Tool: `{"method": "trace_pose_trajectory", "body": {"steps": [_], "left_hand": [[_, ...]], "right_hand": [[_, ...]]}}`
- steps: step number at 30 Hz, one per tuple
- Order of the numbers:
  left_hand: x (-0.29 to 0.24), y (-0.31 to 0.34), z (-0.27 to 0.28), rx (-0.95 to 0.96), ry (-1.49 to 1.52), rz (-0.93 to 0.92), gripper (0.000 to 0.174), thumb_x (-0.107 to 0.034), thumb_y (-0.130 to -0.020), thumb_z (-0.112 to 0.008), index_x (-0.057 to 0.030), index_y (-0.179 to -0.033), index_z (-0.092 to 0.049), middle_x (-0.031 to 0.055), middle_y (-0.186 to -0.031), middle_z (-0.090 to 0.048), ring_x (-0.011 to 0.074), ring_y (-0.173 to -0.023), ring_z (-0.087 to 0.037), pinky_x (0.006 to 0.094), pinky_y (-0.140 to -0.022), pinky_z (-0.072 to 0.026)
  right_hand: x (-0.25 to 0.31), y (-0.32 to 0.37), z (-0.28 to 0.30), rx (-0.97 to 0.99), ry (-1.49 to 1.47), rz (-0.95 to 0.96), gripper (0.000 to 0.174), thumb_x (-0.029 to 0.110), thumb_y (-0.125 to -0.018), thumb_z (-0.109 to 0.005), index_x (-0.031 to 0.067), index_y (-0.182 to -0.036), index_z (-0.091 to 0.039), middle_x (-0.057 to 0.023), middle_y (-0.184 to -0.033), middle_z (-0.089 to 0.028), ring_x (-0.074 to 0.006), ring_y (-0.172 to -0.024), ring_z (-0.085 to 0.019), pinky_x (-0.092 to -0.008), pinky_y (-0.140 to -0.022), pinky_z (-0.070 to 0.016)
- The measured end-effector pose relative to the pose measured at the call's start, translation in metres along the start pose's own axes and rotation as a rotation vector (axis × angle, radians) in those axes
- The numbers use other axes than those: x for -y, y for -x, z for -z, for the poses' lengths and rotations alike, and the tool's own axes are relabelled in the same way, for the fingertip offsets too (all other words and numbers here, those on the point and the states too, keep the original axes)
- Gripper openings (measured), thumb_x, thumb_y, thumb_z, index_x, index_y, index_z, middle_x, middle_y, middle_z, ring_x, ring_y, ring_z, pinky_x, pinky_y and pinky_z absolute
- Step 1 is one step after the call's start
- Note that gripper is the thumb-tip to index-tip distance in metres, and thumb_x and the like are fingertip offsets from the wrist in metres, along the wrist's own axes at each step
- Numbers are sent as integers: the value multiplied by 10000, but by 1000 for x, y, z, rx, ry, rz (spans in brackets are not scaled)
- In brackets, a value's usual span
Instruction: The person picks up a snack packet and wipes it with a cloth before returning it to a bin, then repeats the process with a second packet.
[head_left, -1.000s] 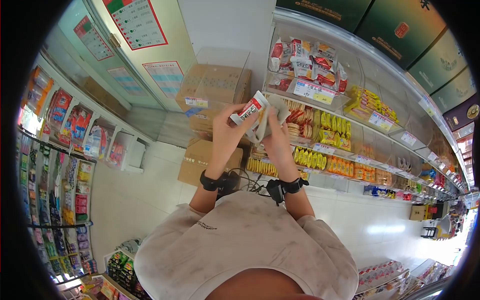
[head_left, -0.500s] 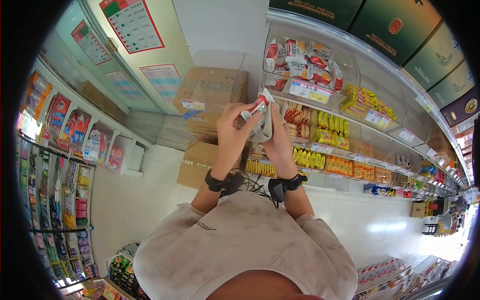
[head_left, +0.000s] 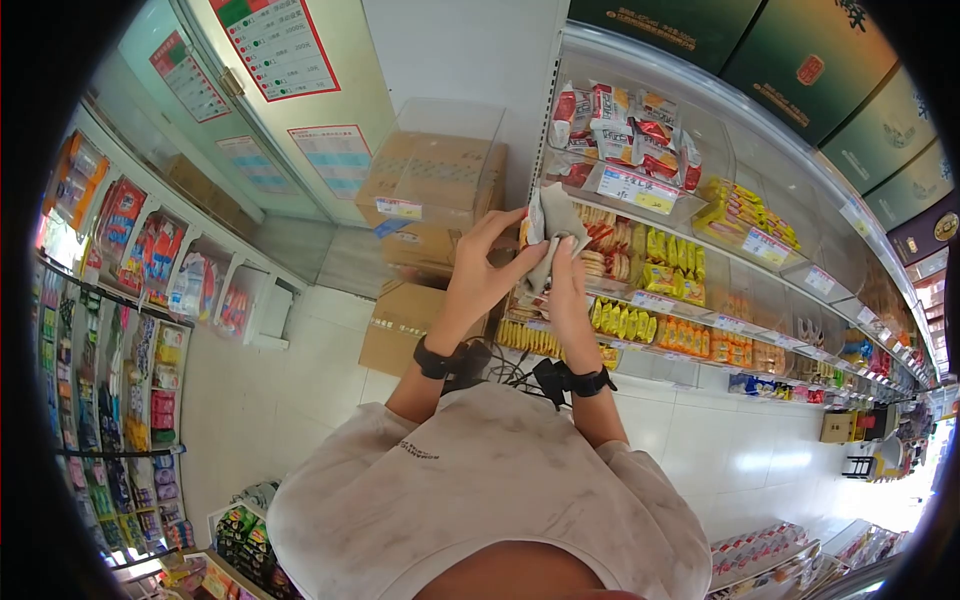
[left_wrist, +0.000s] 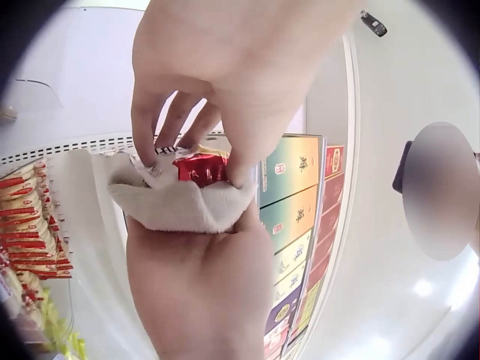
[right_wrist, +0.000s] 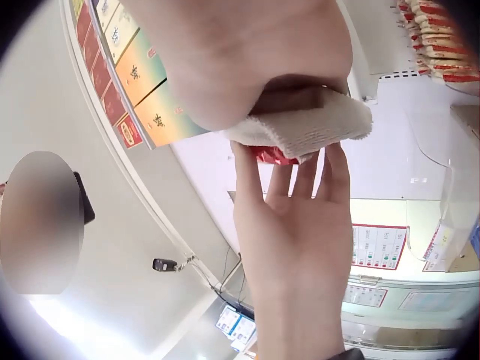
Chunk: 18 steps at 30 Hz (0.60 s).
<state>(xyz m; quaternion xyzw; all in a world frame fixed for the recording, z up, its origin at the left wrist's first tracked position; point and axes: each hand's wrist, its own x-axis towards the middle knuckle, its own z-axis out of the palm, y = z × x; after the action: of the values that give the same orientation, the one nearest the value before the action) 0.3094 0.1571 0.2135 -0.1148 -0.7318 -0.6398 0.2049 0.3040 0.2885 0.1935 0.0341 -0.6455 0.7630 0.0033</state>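
Observation:
A red and white snack packet [left_wrist: 202, 169] is held up in front of the chest. My left hand [head_left: 482, 278] pinches it between thumb and fingers. Against the packet lies a folded grey cloth [head_left: 562, 222], gripped by my right hand [head_left: 571, 310]. In the left wrist view the cloth wraps round the packet's near side, so only its red and white upper part shows. Seen from the right wrist, the cloth [right_wrist: 307, 124] covers most of the packet and a red edge [right_wrist: 274, 154] peeks out beneath it.
Right of the hands, a shelf has a clear bin of similar red and white packets [head_left: 615, 125], with yellow snack packs [head_left: 675, 262] lower down. Cardboard boxes [head_left: 420, 325] stand ahead to the left. Green gift boxes [head_left: 810, 70] top the shelf.
The packet has turned from showing its printed front to nearly edge-on in the head view. The cloth has come up over it, and the right-hand fingers have shifted on the cloth.

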Motion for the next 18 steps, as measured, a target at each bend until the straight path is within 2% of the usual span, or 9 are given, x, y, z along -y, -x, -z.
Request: {"method": "trace_pose_trajectory", "body": {"steps": [1,4,7,10,13,16,18], "left_hand": [[2,1,2,27,21,10,390,-98,-919,-736,68,-1253,-624,102,-1093,-635,142,-983,-649,288,-891,-524],[10,6,5,144,331,144,324,-127,-976,-681,74,-1225,-630,69,-1041,-617,119,-888,-631,243,-819,-524],[18,13,-5,11,255,86,283,-154,-1027,-614,76,-1190,-636,57,-1014,-609,104,-833,-601,224,-771,-505],[17,11,1,-38,228,316,274,-167,-1043,-587,72,-1170,-630,71,-1015,-622,97,-866,-602,226,-773,-498],[36,13,5,-194,191,219,263,-162,-1052,-564,59,-1185,-619,75,-1040,-631,96,-874,-595,238,-767,-502],[34,22,4,-130,71,168,275,-195,-1063,-559,46,-1189,-600,12,-899,-576,66,-780,-521,220,-689,-441],[36,25,2,-103,83,138,269,-183,-1058,-566,51,-1187,-600,21,-931,-581,71,-799,-536,222,-695,-448]], "right_hand": [[5,0,0,-2,14,-25,579,506,-1086,-412,-19,-1190,-633,-24,-978,-649,-96,-893,-560,-259,-810,-468],[-4,-16,13,90,59,-77,547,481,-1081,-452,-19,-1214,-631,-23,-971,-654,-102,-906,-569,-251,-828,-469],[-4,-26,13,103,-43,-46,455,415,-1053,-555,-11,-1184,-650,-32,-974,-660,-94,-908,-569,-249,-817,-469],[-7,-21,12,169,78,16,371,336,-1007,-651,-4,-1157,-664,-33,-971,-670,-81,-865,-572,-247,-763,-478],[-22,-20,9,121,277,195,352,310,-978,-692,2,-1146,-673,-27,-958,-682,-72,-813,-577,-243,-707,-486],[-16,-12,13,-2,-6,-26,358,313,-979,-695,3,-1155,-671,-28,-973,-686,-78,-818,-581,-245,-715,-493],[-15,-15,18,-92,-214,-105,371,311,-976,-703,2,-1178,-666,-32,-1014,-685,-80,-873,-587,-243,-761,-493]]}}
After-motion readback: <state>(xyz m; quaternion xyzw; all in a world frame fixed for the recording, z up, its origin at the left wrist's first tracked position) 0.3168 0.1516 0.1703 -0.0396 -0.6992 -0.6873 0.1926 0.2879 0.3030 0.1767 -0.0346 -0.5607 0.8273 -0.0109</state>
